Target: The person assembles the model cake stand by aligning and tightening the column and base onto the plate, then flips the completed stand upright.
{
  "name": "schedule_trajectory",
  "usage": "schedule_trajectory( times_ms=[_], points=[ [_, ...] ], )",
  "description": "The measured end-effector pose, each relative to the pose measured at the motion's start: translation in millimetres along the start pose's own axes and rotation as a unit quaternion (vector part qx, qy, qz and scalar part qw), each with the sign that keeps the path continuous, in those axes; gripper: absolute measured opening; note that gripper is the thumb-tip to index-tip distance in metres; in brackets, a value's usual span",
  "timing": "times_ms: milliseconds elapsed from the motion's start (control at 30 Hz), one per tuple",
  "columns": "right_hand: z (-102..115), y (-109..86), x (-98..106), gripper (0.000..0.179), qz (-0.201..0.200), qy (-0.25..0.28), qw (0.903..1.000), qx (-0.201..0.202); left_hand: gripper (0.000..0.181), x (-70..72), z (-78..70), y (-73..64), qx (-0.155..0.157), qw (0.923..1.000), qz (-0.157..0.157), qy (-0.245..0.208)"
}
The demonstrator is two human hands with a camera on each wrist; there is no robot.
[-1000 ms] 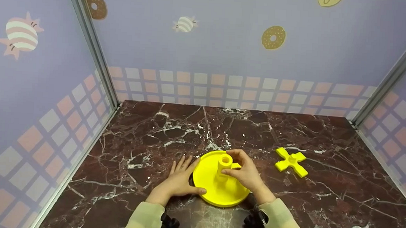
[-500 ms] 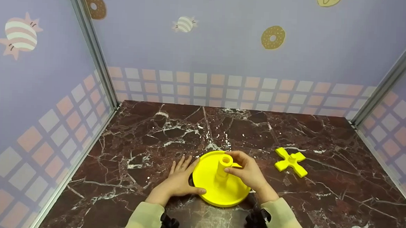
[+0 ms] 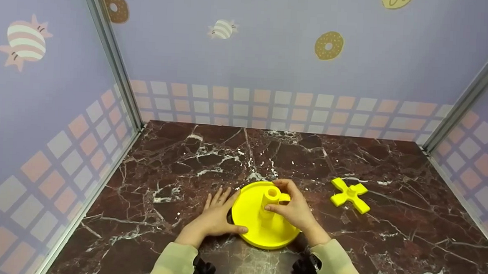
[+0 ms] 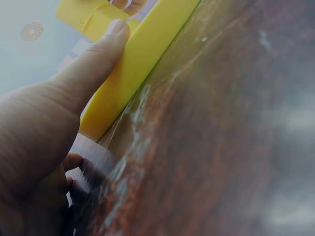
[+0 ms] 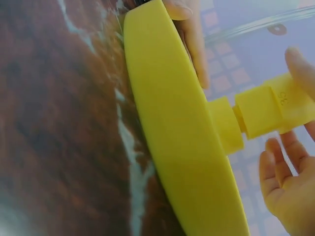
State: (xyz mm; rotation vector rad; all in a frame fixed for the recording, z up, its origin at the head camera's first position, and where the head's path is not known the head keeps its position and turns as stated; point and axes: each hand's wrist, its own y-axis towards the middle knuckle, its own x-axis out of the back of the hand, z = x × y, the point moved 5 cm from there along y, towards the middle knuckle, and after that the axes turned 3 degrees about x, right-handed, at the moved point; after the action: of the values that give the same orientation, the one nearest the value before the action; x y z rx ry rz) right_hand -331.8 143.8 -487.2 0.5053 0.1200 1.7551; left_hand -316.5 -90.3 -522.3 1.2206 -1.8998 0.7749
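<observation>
A round yellow tray [image 3: 248,216] with a low rim lies on the table in front of me. My left hand [image 3: 216,219] rests at its left side, fingers straight and spread, thumb laid over the rim. With thumb and fingers my right hand [image 3: 296,210] grips an upright yellow tube [image 3: 270,201] above the tray's middle; a small tab [image 3: 284,197] juts from the tube's side. In the right wrist view the tube [image 5: 258,113] lines up with a short yellow socket [image 5: 226,125] on the tray, a narrower neck showing between them.
Right of the tray, a yellow cross-shaped piece [image 3: 350,195] with a central peg lies on the dark red marbled table [image 3: 210,152]. Patterned walls [image 3: 273,63] enclose the back and both sides.
My right hand turned slightly right with the tube, then came back, and the tube's tab shifted with it. My left hand and the tray stay put.
</observation>
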Motion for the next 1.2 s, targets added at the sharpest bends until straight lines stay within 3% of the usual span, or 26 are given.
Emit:
schedule_trajectory(
  times_ms=[200,300,400,600,867,1000,1200],
  points=[
    [3.8,0.5,4.0,0.069,0.101,0.046,0.9937,0.012,0.115,0.0,-0.1,0.4,-0.001,1.0000,-0.002,0.002],
    [4.4,0.0,5.4,0.065,0.120,0.052,0.9914,0.005,0.116,-0.3,0.2,0.6,-0.001,1.0000,-0.003,0.005],
    [3.0,0.2,5.9,0.060,0.108,0.036,0.9934,-0.011,0.116,-0.6,0.8,0.8,0.000,1.0000,-0.003,0.003],
    [-1.5,0.9,4.8,0.051,0.039,-0.021,0.9985,-0.032,0.117,-1.1,2.4,1.0,0.000,1.0000,0.001,-0.001],
    [-2.7,-1.2,-3.3,0.049,-0.035,-0.013,0.9989,-0.028,0.117,-1.0,1.3,0.5,-0.004,1.0000,-0.001,0.002],
    [-2.9,-1.4,-3.6,0.057,-0.017,-0.015,0.9996,-0.018,0.117,-0.7,0.7,0.2,-0.004,1.0000,-0.002,0.001],
    [-0.5,-0.4,1.0,0.063,0.069,0.027,0.9973,-0.003,0.116,-0.7,0.4,0.4,-0.003,1.0000,-0.002,-0.001]
  ],
)
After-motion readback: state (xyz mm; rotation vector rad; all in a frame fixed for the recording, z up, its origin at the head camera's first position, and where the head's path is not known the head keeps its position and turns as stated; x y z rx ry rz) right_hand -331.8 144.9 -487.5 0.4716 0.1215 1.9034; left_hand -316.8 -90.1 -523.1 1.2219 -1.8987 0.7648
